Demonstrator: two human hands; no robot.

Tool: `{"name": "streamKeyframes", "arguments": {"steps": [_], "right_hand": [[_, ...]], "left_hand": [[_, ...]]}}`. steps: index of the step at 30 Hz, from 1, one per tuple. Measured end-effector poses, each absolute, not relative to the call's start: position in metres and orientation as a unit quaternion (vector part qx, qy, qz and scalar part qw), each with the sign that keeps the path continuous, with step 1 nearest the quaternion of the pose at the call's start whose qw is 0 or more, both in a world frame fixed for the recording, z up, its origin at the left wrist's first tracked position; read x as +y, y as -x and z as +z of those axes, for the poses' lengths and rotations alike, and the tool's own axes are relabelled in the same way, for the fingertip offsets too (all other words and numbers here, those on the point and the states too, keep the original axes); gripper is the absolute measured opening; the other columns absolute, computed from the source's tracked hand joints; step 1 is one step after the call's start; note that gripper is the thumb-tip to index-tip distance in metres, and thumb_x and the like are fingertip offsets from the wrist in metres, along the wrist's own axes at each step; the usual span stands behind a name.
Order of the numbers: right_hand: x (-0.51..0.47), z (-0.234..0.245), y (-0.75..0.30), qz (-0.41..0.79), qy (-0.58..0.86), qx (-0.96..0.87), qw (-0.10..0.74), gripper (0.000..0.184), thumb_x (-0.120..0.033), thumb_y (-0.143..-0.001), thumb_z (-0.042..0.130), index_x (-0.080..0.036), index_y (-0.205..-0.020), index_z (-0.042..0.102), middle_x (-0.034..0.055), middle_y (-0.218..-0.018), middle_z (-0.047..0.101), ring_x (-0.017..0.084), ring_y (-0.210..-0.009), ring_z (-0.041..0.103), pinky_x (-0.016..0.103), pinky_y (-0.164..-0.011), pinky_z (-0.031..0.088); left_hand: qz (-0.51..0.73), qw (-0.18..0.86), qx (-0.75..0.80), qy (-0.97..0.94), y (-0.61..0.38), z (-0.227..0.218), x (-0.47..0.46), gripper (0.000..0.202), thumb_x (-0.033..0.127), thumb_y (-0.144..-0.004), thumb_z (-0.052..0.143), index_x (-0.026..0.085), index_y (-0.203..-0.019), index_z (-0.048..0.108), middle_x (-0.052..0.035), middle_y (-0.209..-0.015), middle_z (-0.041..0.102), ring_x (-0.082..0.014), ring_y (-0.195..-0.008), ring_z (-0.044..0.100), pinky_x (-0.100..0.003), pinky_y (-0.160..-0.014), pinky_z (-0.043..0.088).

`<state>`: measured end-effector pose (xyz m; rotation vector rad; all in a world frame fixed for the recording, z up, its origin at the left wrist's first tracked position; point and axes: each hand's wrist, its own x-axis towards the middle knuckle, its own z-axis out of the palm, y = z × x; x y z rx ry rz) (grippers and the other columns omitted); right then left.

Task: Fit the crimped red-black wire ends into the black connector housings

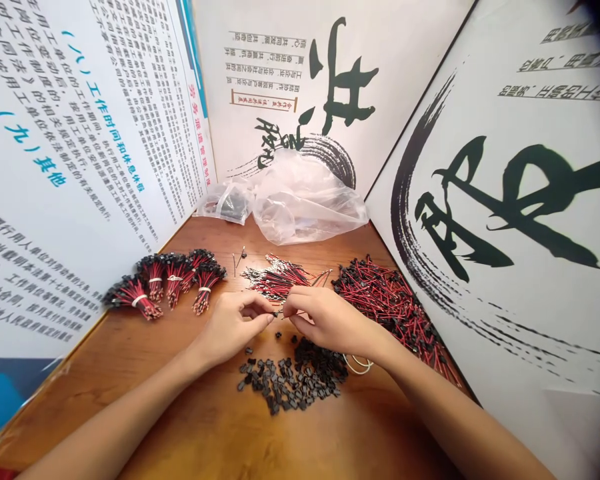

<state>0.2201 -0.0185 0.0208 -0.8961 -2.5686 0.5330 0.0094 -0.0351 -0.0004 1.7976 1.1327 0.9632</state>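
Forearms: my view has both bare forearms point(110, 417) entering from the lower corners, converging at centre.

Left hand point(233, 327): fingers curled inward, tips pinching a small black connector point(279, 312) at frame centre.

Right hand point(333, 321): pinching that same connector from the other side, fingertips nearly meeting the left's.

Connector axis: too small and tucked away for me to tell; a thin lead seems to run rightward.

Below hands: loose black connectors point(293, 377) in a heap, apparently placed within easy reach.

Right of hands: red-and-black wires point(393, 313) in a loose mass, lying every way.

Above hands: a looser wire bunch point(280, 279), long axis roughly left to right.

Upper left: tied wire bundles point(165, 283), fanned, dark connector ends outward.

Far end: clear plastic bags point(285, 200) on a wooden table point(180, 427), between printed panels point(80, 133).
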Motion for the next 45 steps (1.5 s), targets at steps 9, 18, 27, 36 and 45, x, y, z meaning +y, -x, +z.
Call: {"name": "streamKeyframes", "arguments": {"steps": [9, 18, 27, 36, 45], "right_hand": [[-0.024, 0.018, -0.213, 0.217, 0.342, -0.891, 0.206, 0.017, -0.004, -0.086, 0.046, -0.015, -0.082, 0.059, 0.0006, -0.074, 0.060, 0.013, -0.068, 0.050, 0.025, -0.068, 0.036], [-0.023, 0.019, -0.213, 0.188, 0.341, -0.897, 0.209, 0.017, -0.010, -0.091, 0.045, -0.016, -0.084, 0.059, 0.0027, -0.080, 0.061, 0.014, -0.075, 0.054, 0.025, -0.071, 0.038], [-0.027, 0.017, -0.214, 0.142, 0.354, -0.895, 0.230, 0.014, -0.011, -0.090, 0.048, -0.016, -0.082, 0.058, 0.0022, -0.076, 0.062, 0.014, -0.070, 0.055, 0.025, -0.066, 0.038], [-0.029, 0.023, -0.213, 0.128, 0.360, -0.896, 0.224, 0.015, -0.011, -0.089, 0.048, -0.016, -0.079, 0.058, 0.0022, -0.074, 0.062, 0.013, -0.066, 0.055, 0.024, -0.061, 0.036], [-0.031, 0.024, -0.213, 0.139, 0.364, -0.891, 0.232, 0.014, -0.011, -0.088, 0.049, -0.016, -0.080, 0.059, 0.0016, -0.073, 0.062, 0.013, -0.066, 0.056, 0.024, -0.062, 0.037]], "left_hand": [[0.392, 0.474, 0.469, -0.633, -0.010, -0.002, -0.035, 0.004, 0.015, -0.069, 0.066, 0.014, -0.073, 0.065, -0.0041, -0.072, 0.068, -0.0153, -0.065, 0.063, -0.028, -0.060, 0.052], [0.401, 0.551, 0.428, -0.594, -0.011, 0.004, -0.035, 0.013, 0.021, -0.074, 0.070, 0.012, -0.084, 0.070, -0.0021, -0.065, 0.068, -0.0112, -0.054, 0.059, -0.025, -0.056, 0.052], [0.420, 0.563, 0.429, -0.568, -0.013, 0.006, -0.038, 0.011, 0.017, -0.071, 0.074, 0.012, -0.080, 0.069, -0.0021, -0.066, 0.070, -0.0115, -0.056, 0.062, -0.024, -0.059, 0.054], [0.431, 0.571, 0.417, -0.561, -0.014, 0.004, -0.038, 0.011, 0.015, -0.069, 0.076, 0.012, -0.077, 0.069, -0.0030, -0.067, 0.070, -0.0115, -0.057, 0.064, -0.023, -0.059, 0.053], [0.438, 0.575, 0.416, -0.552, -0.013, 0.002, -0.037, 0.012, 0.014, -0.067, 0.077, 0.012, -0.073, 0.067, -0.0037, -0.068, 0.070, -0.0124, -0.057, 0.064, -0.024, -0.058, 0.054]]}}
